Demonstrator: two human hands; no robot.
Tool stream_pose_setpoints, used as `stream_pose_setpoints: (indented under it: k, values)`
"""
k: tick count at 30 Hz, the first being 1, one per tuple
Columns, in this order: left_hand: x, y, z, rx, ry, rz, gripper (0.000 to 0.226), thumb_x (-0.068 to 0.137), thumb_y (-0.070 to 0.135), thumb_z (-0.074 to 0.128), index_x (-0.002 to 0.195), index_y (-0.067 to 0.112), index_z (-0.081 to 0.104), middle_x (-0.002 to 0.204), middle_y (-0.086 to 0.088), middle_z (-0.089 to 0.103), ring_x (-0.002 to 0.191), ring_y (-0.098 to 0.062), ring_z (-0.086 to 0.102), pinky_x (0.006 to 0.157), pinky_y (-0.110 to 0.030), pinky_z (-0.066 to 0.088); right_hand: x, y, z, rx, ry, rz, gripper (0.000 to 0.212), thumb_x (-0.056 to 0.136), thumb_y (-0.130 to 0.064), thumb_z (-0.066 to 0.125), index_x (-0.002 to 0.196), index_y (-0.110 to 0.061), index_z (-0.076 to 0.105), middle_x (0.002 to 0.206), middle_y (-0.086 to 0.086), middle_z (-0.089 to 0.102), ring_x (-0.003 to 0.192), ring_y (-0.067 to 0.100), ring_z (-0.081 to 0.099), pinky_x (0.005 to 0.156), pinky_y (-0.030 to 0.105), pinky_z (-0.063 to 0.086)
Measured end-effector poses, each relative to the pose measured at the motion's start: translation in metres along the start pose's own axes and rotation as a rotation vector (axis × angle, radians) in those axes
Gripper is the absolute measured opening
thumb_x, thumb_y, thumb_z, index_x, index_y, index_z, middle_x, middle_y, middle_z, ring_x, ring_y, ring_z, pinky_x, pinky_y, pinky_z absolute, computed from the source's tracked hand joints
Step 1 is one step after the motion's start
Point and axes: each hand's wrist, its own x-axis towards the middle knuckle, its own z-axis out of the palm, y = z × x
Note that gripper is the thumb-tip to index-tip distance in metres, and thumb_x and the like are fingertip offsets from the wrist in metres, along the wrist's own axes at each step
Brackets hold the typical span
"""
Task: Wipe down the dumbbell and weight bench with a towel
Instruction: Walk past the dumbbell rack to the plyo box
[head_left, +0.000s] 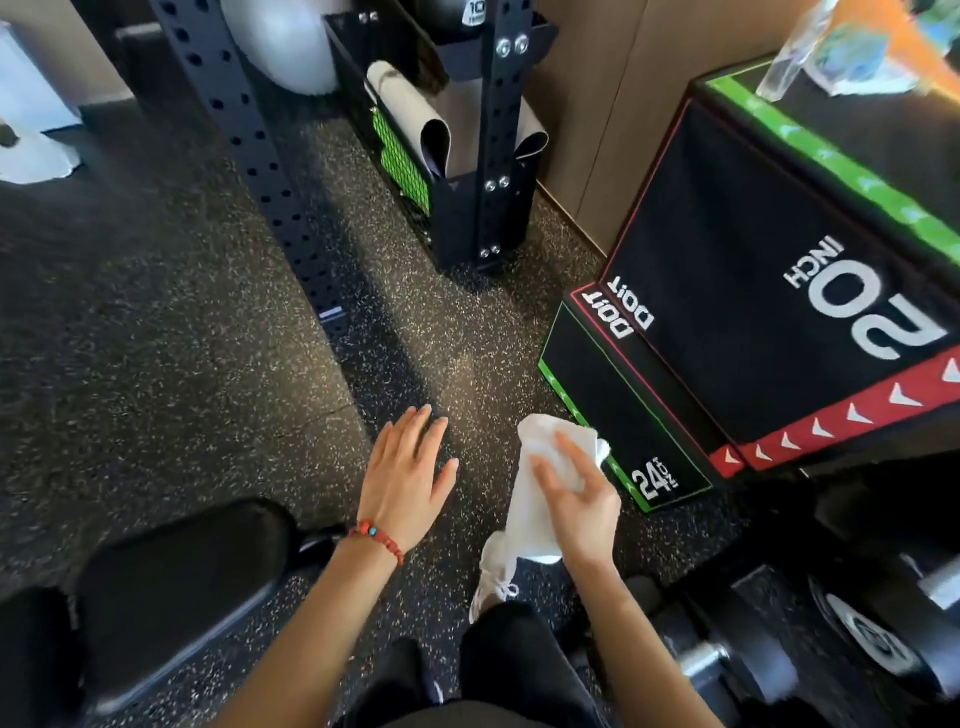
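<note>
— Two hands over a speckled rubber floor (182, 322); what's biggest in view?

— Largest first: the black plyo box (769, 291) marked 20 INCH at right of frame; then the perforated rack upright (249, 140) at upper left; then the padded weight bench (182, 582) at lower left, its dark vinyl pad partly cut off; then dumbbells (857, 639) at lower right, blurred, with black heads and metal handles.

— And the towel?

— Towel (540, 493) sits at lower centre, white and bunched, draped down from the right hand (576, 493); that grip has fingers curled round the cloth; the left hand (402, 478), with a red bead bracelet (376, 540) at the wrist, is spread flat, fingers straight, holding nothing.

— How will things handle?

— Towel looks soft and light, best wadded in the palm; the dumbbell is likely heavy and prone to roll, so I'd steady it by the handle; the bench pad seems firm and smooth, taking flat strokes.
</note>
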Motion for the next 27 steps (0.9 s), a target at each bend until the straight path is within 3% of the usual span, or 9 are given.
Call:
stream_pose_setpoints:
  k: [3,9,14,16,20,27]
  values:
    - [0.055,0.008,0.007,0.030,0.010,0.026,0.044,0.080,0.017,0.070,0.118,-0.002,0.059,0.125,-0.026,0.056,0.114,-0.041,0.055,0.097,-0.056,0.037,0.052,-0.018,-0.005,0.006,-0.007,0.011,0.038,0.076,-0.041,0.072,0.113,-0.036,0.063,0.090,-0.007,0.062,0.083,0.008,0.058,0.074,0.024,0.043]
    - [0.149,0.029,0.014,0.002,0.020,0.067,0.043,0.080,0.017,0.070,0.117,-0.002,0.059,0.126,-0.025,0.056,0.115,-0.040,0.054,0.098,-0.055,0.037,0.143,-0.053,-0.020,0.015,0.033,-0.014,0.038,0.077,-0.040,0.072,0.113,-0.034,0.064,0.076,-0.022,0.059,0.072,-0.005,0.056,0.071,0.025,0.049]
    - [0.220,0.044,0.023,-0.046,-0.024,0.151,0.043,0.085,0.017,0.065,0.121,-0.002,0.056,0.130,-0.025,0.051,0.122,-0.040,0.048,0.100,-0.057,0.039,0.196,-0.068,-0.024,0.051,0.119,-0.016,0.036,0.075,-0.044,0.072,0.110,-0.039,0.064,0.079,-0.030,0.056,0.079,-0.014,0.056,0.066,0.007,0.041]
    - [0.251,0.050,0.029,-0.056,-0.023,0.197,0.043,0.084,0.016,0.066,0.121,-0.003,0.056,0.129,-0.025,0.052,0.120,-0.040,0.049,0.099,-0.056,0.039,0.217,-0.071,-0.024,0.062,0.154,-0.002,0.036,0.075,-0.046,0.072,0.110,-0.039,0.064,0.078,-0.029,0.058,0.079,-0.018,0.055,0.068,0.011,0.044]
    - [0.322,0.059,0.041,-0.066,-0.022,0.310,0.043,0.082,0.016,0.068,0.120,-0.002,0.057,0.127,-0.025,0.054,0.118,-0.039,0.052,0.099,-0.055,0.038,0.265,-0.080,-0.021,0.093,0.256,0.043,0.038,0.073,-0.048,0.072,0.109,-0.040,0.064,0.086,-0.023,0.062,0.086,0.000,0.061,0.078,0.027,0.051]
    - [0.454,0.074,0.054,-0.080,-0.090,0.535,0.044,0.086,0.020,0.061,0.124,-0.002,0.054,0.132,-0.024,0.051,0.124,-0.038,0.047,0.104,-0.052,0.033,0.349,-0.117,-0.021,0.163,0.506,0.126,0.036,0.072,-0.048,0.072,0.106,-0.045,0.063,0.087,-0.022,0.060,0.085,-0.004,0.058,0.077,0.027,0.051]
